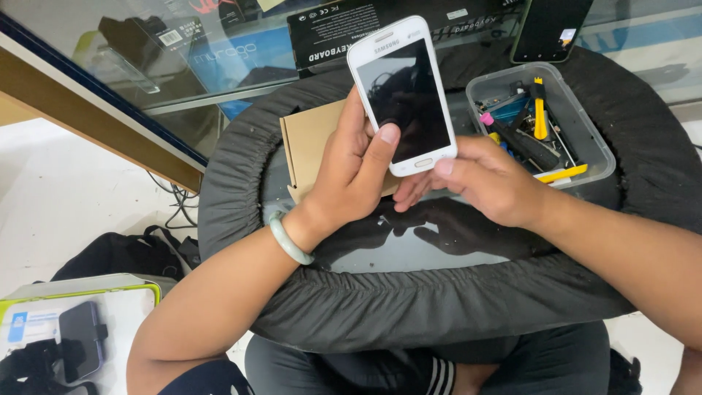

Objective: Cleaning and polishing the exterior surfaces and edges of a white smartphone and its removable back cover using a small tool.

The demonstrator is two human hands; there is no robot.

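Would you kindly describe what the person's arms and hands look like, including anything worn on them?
Both forearms are bare, with no sleeves showing to the picture's edge. The left hand has a smooth, pale green bangle round its wrist. The right hand has no ring, watch or glove that I can see. Neither hand wears gloves.

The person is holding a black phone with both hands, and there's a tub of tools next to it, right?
Not quite. The phone is white, with only its screen dark. The head view shows both the left hand and the right hand holding it, with the clear tub of tools just beside.
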